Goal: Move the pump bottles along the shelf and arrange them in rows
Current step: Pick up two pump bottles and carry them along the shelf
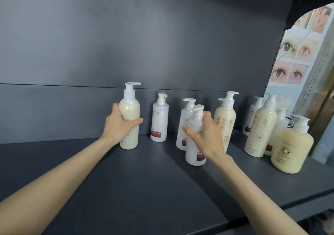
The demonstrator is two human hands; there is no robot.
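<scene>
head view: left hand [118, 124] grips a cream pump bottle [129, 108]; right hand [206, 139] curls round a white pump bottle [194, 156].

Dark grey shelf board [135, 189] stretching beneath left hand [117, 124] and right hand [206, 140]. Matching back panel [90, 45] rising behind them, horizontal seam running across. Far right of right hand, poster [292, 61] of close-up eyes hanging; brassy frame [323, 104] beside it, perhaps door, blurring.

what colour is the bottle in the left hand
Pale creamy yellow bottle with a white pump, gripped by the left hand; head view shows it.
</scene>
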